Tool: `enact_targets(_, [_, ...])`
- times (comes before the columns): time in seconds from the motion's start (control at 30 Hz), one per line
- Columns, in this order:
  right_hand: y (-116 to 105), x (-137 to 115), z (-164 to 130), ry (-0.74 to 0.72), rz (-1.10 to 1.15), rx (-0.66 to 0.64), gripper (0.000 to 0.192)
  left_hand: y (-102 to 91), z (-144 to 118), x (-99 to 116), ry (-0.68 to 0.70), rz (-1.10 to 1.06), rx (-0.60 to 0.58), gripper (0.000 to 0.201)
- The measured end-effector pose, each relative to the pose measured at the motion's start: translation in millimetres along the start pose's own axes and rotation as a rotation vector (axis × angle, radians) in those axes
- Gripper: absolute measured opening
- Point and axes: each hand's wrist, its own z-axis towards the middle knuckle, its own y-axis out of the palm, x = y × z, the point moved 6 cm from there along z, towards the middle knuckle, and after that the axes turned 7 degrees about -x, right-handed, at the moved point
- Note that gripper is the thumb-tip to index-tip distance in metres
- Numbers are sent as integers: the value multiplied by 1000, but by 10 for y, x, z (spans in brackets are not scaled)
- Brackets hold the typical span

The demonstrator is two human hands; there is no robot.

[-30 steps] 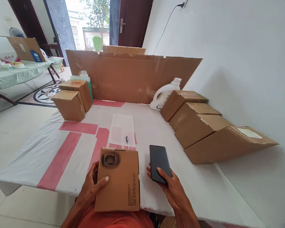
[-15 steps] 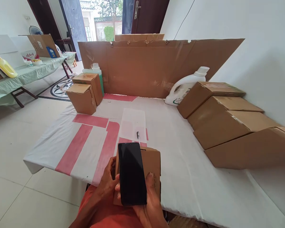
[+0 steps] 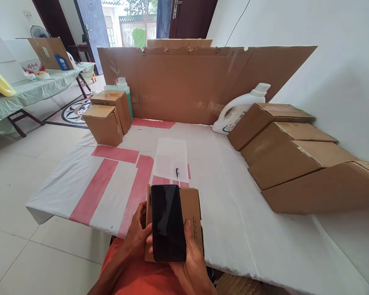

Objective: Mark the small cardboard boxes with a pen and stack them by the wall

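A black smartphone [image 3: 168, 223] with a dark screen lies in my right hand [image 3: 193, 256], the thumb along its right edge and fingertips showing at its left edge. Under the phone is a flat brown cardboard box [image 3: 192, 205] with small print on its right side. My left hand [image 3: 138, 227] is closed on the box's left edge, its fingers partly hidden. Just beyond the box, a pen [image 3: 177, 174] rests at the lower edge of a thin white sheet [image 3: 171, 153] on the white and pink tablecloth [image 3: 227, 196].
Cardboard boxes [image 3: 292, 164] line the table's right side, beside a white jug [image 3: 240, 108]. At the left back stand two smaller boxes [image 3: 106, 121] and a green-liquid bottle [image 3: 127, 96]. A tall cardboard panel [image 3: 178, 84] closes the far edge. Another table [image 3: 49, 88] is at left.
The phone and box have shifted slightly left, and less of the box shows right of the phone. Both hands keep their hold. The view has tilted a little.
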Motion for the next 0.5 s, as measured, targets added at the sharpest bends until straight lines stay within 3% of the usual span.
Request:
enact_targets(0.17, [21,-102,-21,-14,35,-17,63,3,17,70,-46,-19,11,71])
enact_targets(0.5, [22,-596,-130,-200,68,34,62,17,-5,57,-208,-71,39,73])
